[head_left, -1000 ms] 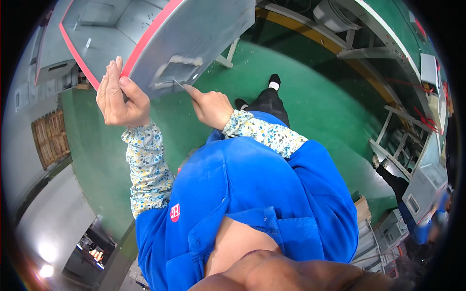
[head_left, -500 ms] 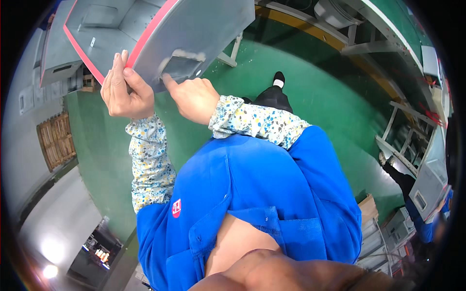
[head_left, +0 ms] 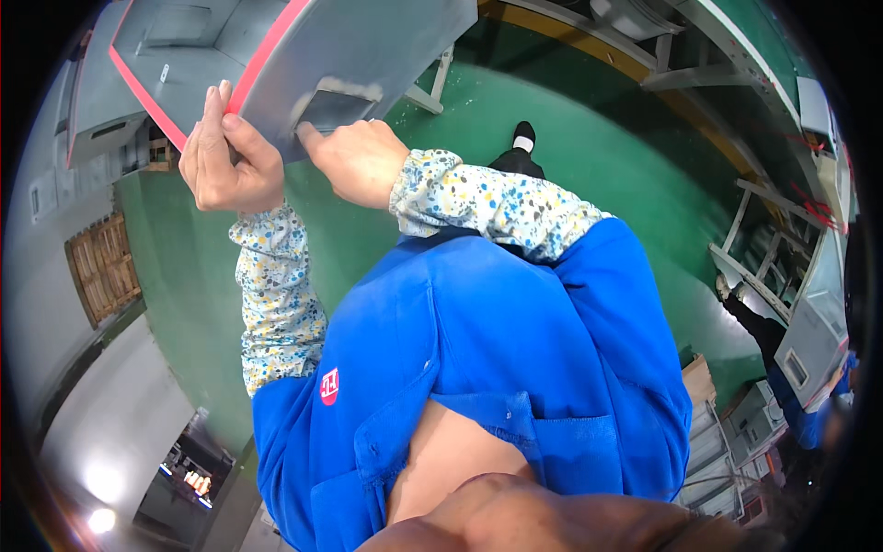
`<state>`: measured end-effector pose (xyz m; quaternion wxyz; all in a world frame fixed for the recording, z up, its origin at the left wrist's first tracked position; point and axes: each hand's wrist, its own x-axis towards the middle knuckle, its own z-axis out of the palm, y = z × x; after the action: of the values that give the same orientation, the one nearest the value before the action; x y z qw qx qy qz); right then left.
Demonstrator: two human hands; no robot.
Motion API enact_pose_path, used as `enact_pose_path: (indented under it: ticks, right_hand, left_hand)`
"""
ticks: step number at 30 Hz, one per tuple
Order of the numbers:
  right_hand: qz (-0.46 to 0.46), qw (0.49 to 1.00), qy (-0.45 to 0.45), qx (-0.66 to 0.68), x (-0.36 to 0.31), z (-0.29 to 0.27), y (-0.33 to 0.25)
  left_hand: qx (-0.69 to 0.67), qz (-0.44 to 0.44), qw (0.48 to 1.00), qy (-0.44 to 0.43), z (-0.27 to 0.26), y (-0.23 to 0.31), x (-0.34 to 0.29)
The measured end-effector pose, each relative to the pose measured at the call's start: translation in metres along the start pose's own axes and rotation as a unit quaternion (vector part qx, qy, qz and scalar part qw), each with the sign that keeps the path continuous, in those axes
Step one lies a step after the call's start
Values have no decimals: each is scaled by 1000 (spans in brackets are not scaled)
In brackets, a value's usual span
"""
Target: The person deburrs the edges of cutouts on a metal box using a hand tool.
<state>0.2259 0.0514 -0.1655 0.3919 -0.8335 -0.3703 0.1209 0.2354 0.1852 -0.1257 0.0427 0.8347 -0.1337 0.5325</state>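
A large grey box [head_left: 368,51] with pink-red edging along its open rim is tilted at the upper left. My left hand [head_left: 230,161] is closed on the rim's near corner, thumb on one side and fingers on the other. Set in the box's outer side is a rectangular recess [head_left: 338,109] with pale, smudged edges. My right hand [head_left: 359,161] rests against that recess, its index finger at the near left corner. The other right fingers curl under, and whatever they may hold is hidden. Both forearms wear speckled sleeve covers.
A pale stand leg [head_left: 434,92] shows beside the box. Another grey cabinet [head_left: 110,110] stands at the left, with a wooden pallet [head_left: 103,269] below. A workbench frame [head_left: 708,78] runs along the upper right. At the far right another person's leg [head_left: 759,327] shows near a grey box [head_left: 811,354].
The box and both hands sit slightly further left and higher in view. My right index finger has shifted a little along the recess edge. My left hand keeps its hold on the rim.
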Motion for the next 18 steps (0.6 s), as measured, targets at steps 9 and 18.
enact_pose_path:
  ticks: [9,18]
  right_hand:
    - [-35,997,28,-64,-3,5,2]
    - [-61,993,50,-85,-8,2,-8]
  left_hand:
    - [16,-13,1000,-14,-1,-2,-5]
    - [37,-1,999,-23,-5,-1,-4]
